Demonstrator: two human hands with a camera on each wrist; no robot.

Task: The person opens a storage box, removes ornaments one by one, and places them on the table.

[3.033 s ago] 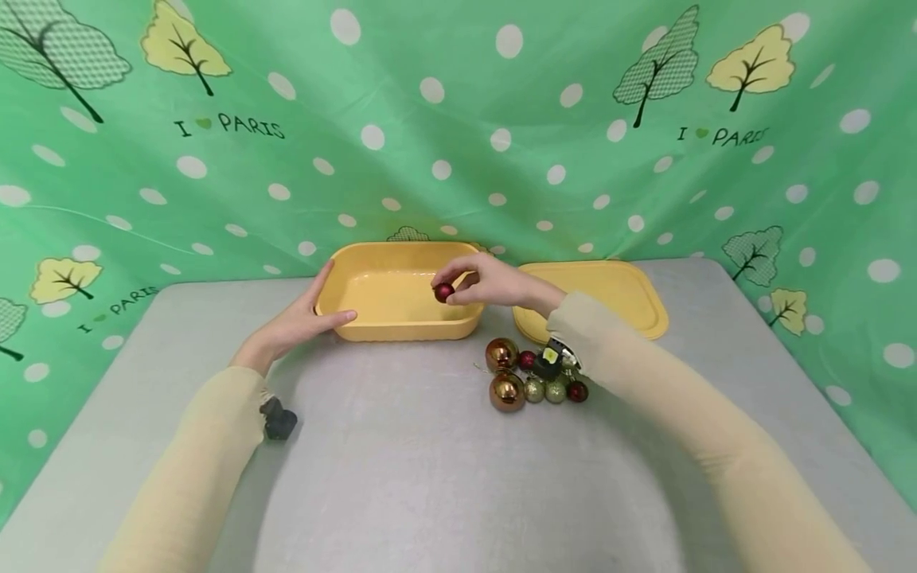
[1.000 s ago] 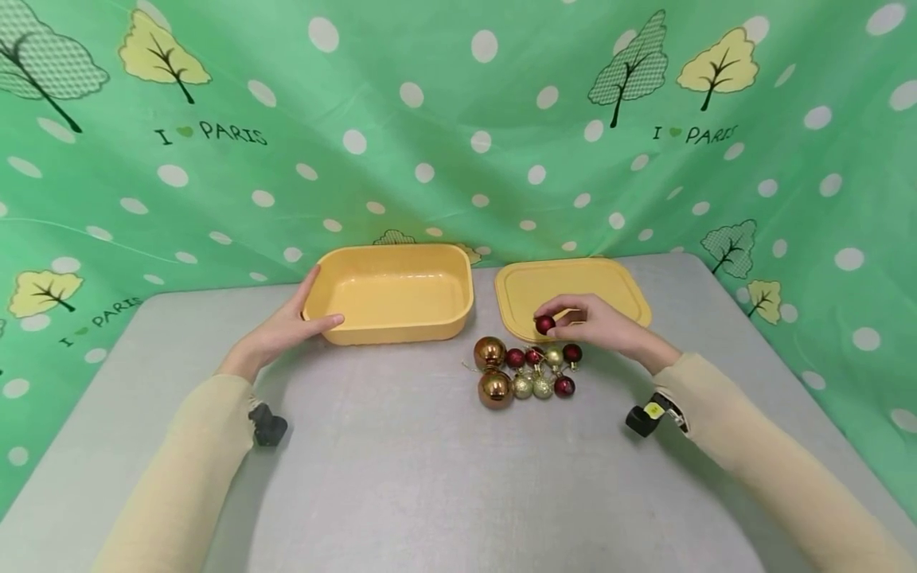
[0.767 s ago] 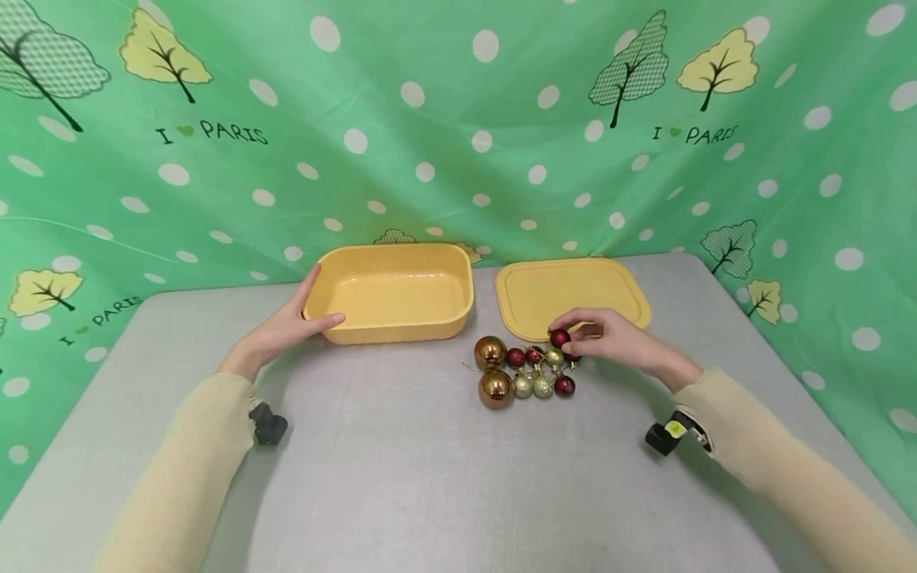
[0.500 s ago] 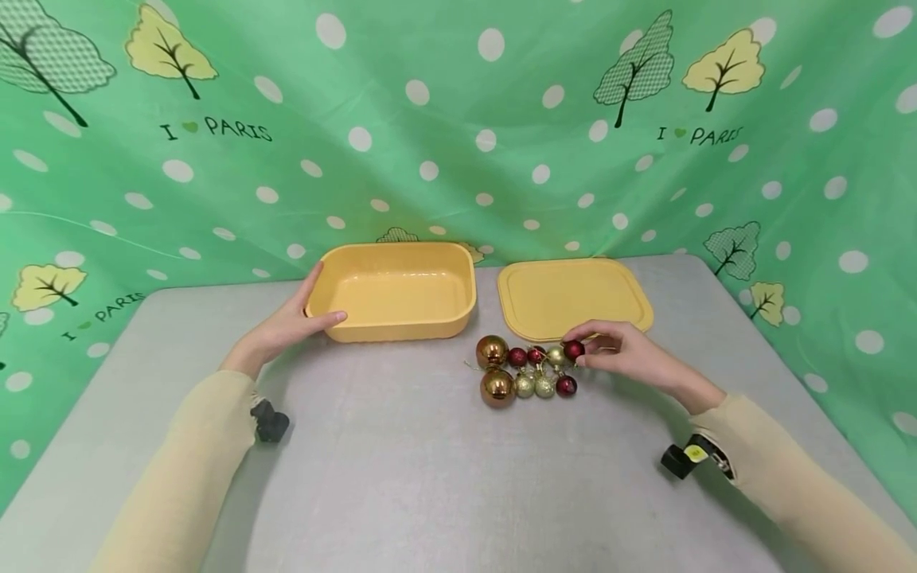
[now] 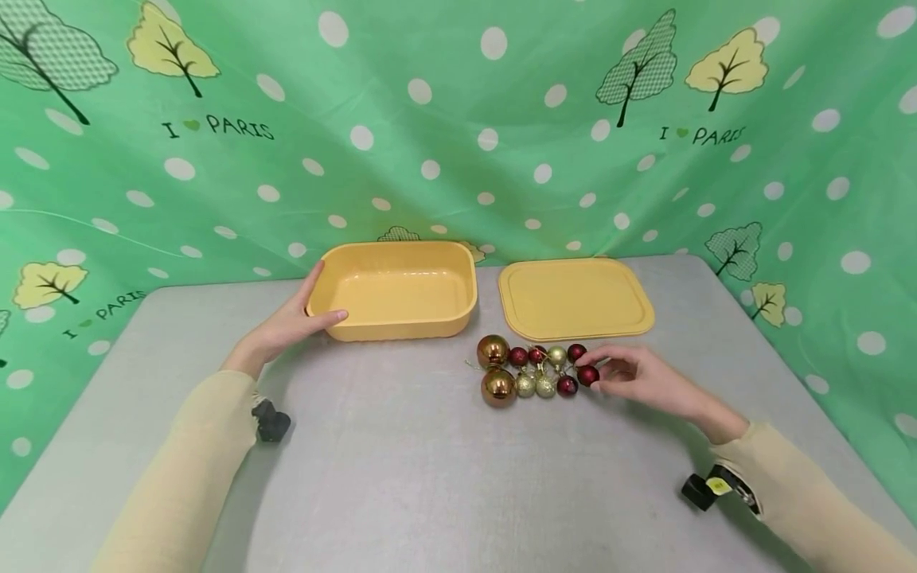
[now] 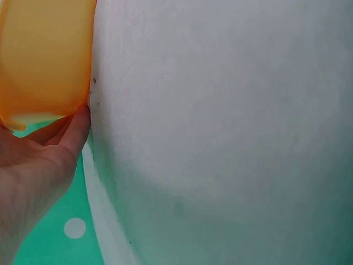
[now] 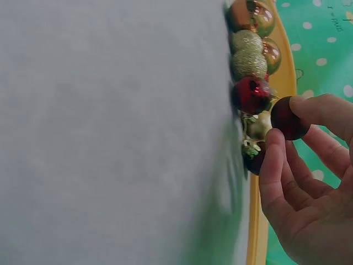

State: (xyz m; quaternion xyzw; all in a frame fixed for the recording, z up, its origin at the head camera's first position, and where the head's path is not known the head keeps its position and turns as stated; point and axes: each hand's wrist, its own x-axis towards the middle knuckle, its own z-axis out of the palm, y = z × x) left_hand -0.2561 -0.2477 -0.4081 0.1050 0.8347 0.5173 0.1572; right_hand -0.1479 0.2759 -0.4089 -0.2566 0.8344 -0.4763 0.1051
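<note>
My right hand pinches a small dark red Christmas bauble between thumb and fingertips, at the right end of a two-row group of baubles. In the right wrist view the held bauble appears close beside the others. That group has two large shiny copper baubles, gold ones and other dark red ones. At the left end of a yellow rectangular box, my left hand grips the corner, thumb at the front rim and fingers along the side. The box's visible inside holds nothing.
A flat yellow lid lies right of the box, behind the baubles. The grey table meets a green dotted cloth at the back and sides. Each wrist carries a small black camera.
My right hand has carried the dark red bauble from over the box to the right, then down toward the right end of the group. My left hand stays at the box.
</note>
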